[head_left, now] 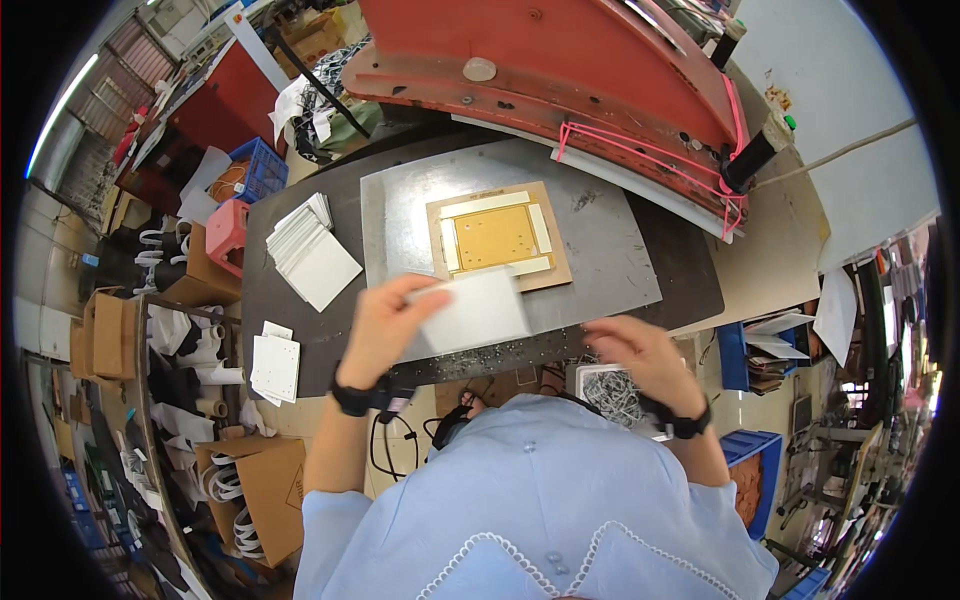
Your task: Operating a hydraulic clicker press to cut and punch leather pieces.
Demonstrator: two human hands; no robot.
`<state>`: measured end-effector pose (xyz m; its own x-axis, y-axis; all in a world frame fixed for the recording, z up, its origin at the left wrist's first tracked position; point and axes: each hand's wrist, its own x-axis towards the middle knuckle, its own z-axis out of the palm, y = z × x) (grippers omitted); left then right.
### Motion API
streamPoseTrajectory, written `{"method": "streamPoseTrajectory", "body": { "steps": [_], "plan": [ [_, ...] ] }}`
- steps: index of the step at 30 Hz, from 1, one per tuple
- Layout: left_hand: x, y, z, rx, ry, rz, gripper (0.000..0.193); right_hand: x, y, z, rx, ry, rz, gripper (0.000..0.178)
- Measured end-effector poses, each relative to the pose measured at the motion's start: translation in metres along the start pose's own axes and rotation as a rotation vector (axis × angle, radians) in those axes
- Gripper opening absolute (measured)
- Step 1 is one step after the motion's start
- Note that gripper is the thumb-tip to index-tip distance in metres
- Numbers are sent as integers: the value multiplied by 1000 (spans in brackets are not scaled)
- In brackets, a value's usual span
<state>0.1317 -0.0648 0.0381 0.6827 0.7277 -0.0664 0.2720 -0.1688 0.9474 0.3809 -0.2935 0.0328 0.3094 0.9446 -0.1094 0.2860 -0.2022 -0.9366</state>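
Observation:
My left hand [388,322] pinches the edge of a white rectangular sheet [475,312], which is tilted and slightly blurred. The sheet overlaps the near side of a wooden cutting die [559,272] with pale strips around a yellow middle. This die lies on a grey metal plate [400,215]. To the right of the sheet, my right hand [645,358] hangs over the table's near edge, fingers apart and holding nothing. A fanned stack of white sheets [318,268] rests left of the plate. Closer to me on the left is a smaller pile of white pieces with small holes [275,367].
A large red press [540,70] spans the far side above the dark table [345,365]. Small scraps are strewn along the near edge. Below my right hand sits a tray of shredded offcuts [610,392]. Cardboard boxes [270,500] and a blue crate [765,480] flank me.

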Motion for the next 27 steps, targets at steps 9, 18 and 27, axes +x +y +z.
{"method": "streamPoseTrajectory", "body": {
  "steps": [9,18,27],
  "plan": [
    [26,-28,31,51,161,229,30,74,6,22,280,79,65,25],
    [46,-53,30,351,148,379,26,140,14,35,278,63,1,38],
    [47,-44,30,560,107,420,34,149,14,42,-29,101,-47,40]
  ]
}}
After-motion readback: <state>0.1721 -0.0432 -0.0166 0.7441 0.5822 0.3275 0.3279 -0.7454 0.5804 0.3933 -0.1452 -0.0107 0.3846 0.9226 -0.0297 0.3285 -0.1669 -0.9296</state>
